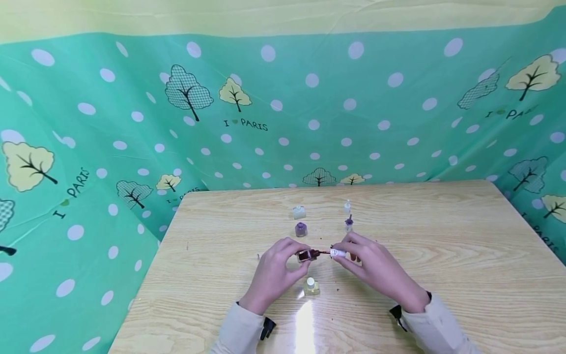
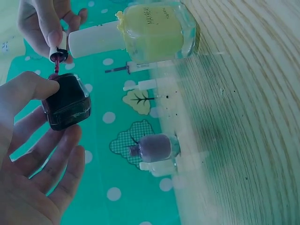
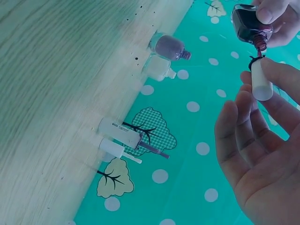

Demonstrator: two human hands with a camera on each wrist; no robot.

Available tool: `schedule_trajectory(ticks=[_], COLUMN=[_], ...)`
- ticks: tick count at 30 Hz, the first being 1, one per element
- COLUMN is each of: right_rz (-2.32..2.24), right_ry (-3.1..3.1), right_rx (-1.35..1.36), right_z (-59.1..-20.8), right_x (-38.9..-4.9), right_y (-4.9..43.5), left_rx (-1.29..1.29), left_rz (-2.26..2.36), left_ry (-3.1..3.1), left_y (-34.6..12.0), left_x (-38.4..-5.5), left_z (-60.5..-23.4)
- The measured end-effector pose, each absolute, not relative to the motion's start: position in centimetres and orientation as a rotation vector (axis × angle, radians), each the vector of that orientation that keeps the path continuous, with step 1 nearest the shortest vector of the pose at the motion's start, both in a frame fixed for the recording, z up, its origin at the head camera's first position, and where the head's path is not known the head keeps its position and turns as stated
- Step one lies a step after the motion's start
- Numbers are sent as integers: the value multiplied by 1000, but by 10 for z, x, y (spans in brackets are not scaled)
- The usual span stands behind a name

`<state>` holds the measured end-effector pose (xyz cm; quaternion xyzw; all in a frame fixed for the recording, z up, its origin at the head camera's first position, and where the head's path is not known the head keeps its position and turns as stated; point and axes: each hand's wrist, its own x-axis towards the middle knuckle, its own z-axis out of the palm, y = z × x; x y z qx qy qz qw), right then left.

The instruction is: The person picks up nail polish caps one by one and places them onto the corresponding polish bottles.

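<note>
My left hand (image 1: pixel 279 268) pinches a dark red nail polish bottle (image 2: pixel 69 101) between thumb and fingers, tilted on its side with its neck toward the right. Opposite it, my right hand (image 1: pixel 376 268) pinches the white brush cap (image 3: pixel 261 84) by its sides. The red-coated brush stem (image 1: pixel 325 252) bridges the gap, its tip at the bottle's mouth. Just below the hands stands a capped yellow nail polish bottle (image 1: pixel 311 289), which looms close in the left wrist view.
Behind the hands stand an uncapped purple polish bottle (image 1: pixel 301 229) and an uncapped white one (image 1: pixel 299 212). To their right, two white brush caps stand with brushes upward, one with a purple brush (image 1: pixel 349 222), the other with a white brush (image 1: pixel 347 206). Dark specks dot the wooden table (image 1: pixel 230 216).
</note>
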<state>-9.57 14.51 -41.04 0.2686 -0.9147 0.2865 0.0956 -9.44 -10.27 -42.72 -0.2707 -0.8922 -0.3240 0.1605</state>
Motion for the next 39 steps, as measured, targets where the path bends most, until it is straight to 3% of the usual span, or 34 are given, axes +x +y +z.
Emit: schedule_trajectory(ticks=[39], right_rz=[835], right_ry=[-2683], right_rx=[949], right_z=[-415], right_x=[-99], right_y=[131], left_rx=[-859], left_rz=[-879], left_ry=[-2526], left_y=[-95], left_x=[-93], left_z=[-427])
